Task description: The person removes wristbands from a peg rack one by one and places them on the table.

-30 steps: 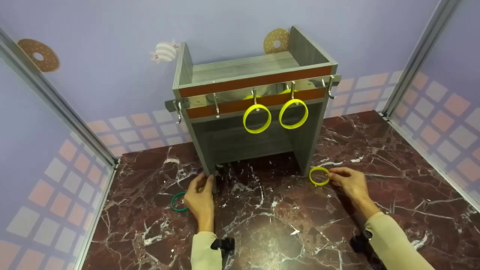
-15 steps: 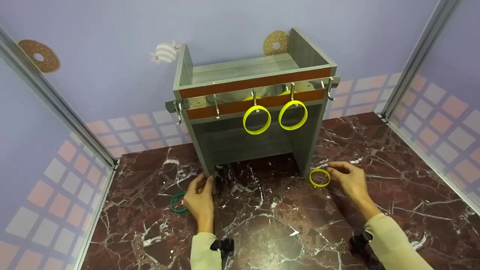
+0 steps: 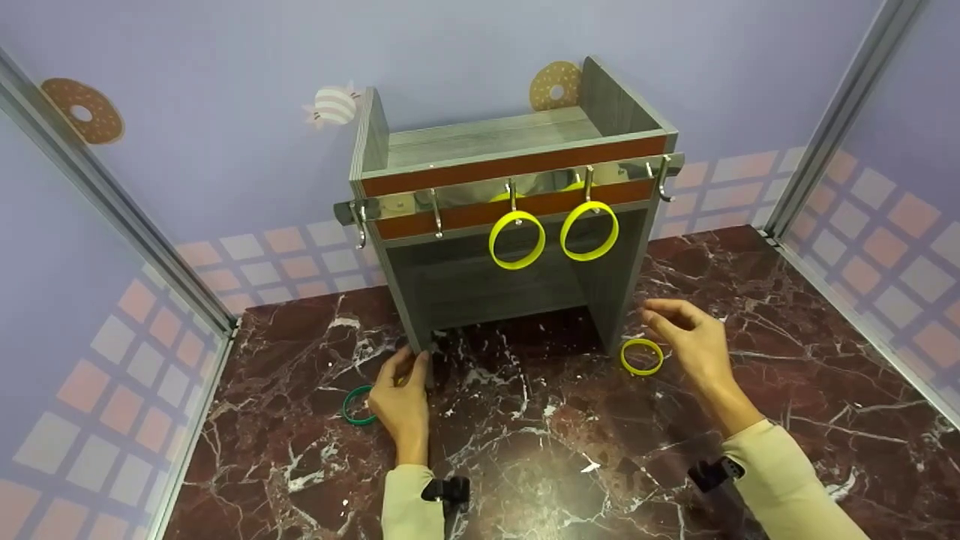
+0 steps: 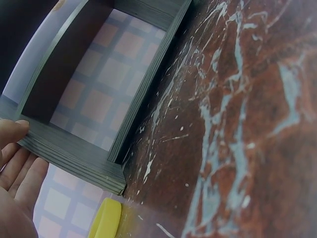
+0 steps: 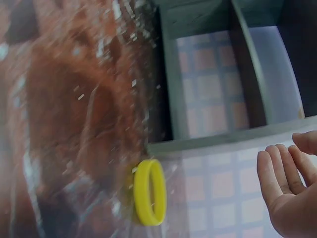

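My left hand grips the front edge of the left side panel of a grey wooden shelf, thumb on one face and fingers on the other. Beside that hand, a green ring lies on the table, partly hidden by it. My right hand is raised beside the right panel, holding nothing, its thumb apart from its fairly straight fingers. Below it, a yellow ring lies on the table by the panel's foot. Two more yellow rings, a left one and a right one, hang from the shelf's hooks.
A metal hook rail crosses the shelf's front, with several bare hooks sticking out at both sides. The shelf stands on a dark red marbled table against a patterned wall. In the left wrist view, a yellow band shows near the panel's foot.
My right hand has let go of the yellow ring, which now lies on the table, and has risen away toward the shelf's right panel. The left hand stays in place.
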